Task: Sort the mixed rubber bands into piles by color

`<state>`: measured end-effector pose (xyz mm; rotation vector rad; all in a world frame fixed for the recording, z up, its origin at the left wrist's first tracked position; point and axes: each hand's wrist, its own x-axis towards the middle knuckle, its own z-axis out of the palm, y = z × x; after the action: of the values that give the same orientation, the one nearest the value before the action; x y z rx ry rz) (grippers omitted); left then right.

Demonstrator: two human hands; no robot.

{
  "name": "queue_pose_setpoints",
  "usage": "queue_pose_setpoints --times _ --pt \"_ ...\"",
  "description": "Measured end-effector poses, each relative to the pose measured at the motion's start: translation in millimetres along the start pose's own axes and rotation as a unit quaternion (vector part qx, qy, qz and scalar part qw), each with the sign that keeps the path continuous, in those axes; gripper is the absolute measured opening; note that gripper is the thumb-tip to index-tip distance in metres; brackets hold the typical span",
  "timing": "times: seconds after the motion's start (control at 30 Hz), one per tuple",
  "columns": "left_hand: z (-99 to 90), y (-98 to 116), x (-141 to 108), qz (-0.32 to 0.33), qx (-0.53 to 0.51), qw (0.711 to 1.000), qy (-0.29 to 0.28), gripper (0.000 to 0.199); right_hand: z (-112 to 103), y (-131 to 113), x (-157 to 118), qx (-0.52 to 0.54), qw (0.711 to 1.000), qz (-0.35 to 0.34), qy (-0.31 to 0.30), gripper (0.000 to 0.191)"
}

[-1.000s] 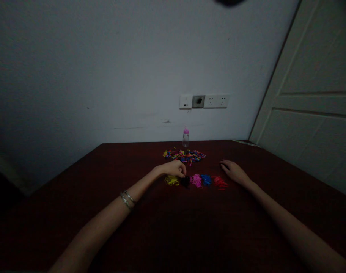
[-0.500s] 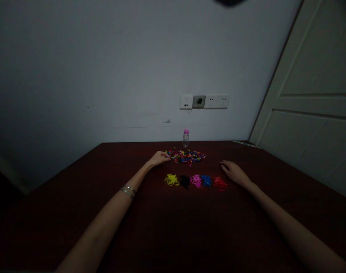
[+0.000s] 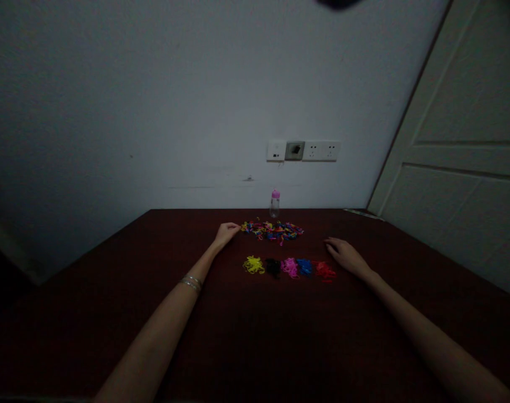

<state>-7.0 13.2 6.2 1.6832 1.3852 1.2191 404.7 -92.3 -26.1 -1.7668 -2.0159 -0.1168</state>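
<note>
Small loops of mixed colours lie in a loose heap (image 3: pixel 275 230) toward the back of the dark red table. At the heap's left end is my left hand (image 3: pixel 227 234), its fingertips pinched together beside a bit of yellow; what they hold is too small to make out. My right hand (image 3: pixel 342 252) rests on the table to the right, fingers loosely curled, and whether it holds anything is hidden. Nearer me, sorted piles form a row: yellow (image 3: pixel 254 265), black (image 3: pixel 273 267), pink (image 3: pixel 289 267), blue (image 3: pixel 304 267) and red (image 3: pixel 325 271).
A clear bottle with a pink cap (image 3: pixel 274 204) stands behind the heap, near the wall. Sockets (image 3: pixel 321 150) are set in the wall above the table (image 3: pixel 255 336). A panelled door (image 3: pixel 460 184) is at the right, and a flat strip (image 3: pixel 364 214) lies by the back right edge.
My left hand has moved a little left, away from the middle of the mixed heap, with its fingers now pinched. My right hand has stayed in place.
</note>
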Motion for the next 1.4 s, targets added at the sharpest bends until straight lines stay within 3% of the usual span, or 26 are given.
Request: queue_pose_setpoints --times 0.23,0.43,0.7,0.87,1.0,1.4 --pt "-0.1 6 -7 0.004 0.000 1.000 -0.028 0.021 -1 -1 -2 -0.005 1.000 -0.002 0.000 0.042" --pt "2.1 6 -8 0.013 0.006 0.999 -0.031 0.021 -14 -7 5 -0.036 0.998 -0.030 -0.045 0.036" --pt "2.3 7 -9 0.017 0.011 0.999 -0.027 0.019 -32 -54 34 0.020 0.995 -0.091 -0.035 0.035" --pt "1.7 4 -8 0.028 0.026 0.999 -0.024 0.023 -24 -96 46 0.072 0.984 -0.130 -0.103 0.033" --pt "1.1 5 -8 0.036 0.023 0.999 -0.028 0.021 -15 -117 51 0.050 0.971 -0.184 -0.142 0.034" --pt "0.8 4 -9 0.031 0.028 0.999 -0.030 0.021 2 -121 65 0.009 0.975 -0.179 -0.134 0.018"
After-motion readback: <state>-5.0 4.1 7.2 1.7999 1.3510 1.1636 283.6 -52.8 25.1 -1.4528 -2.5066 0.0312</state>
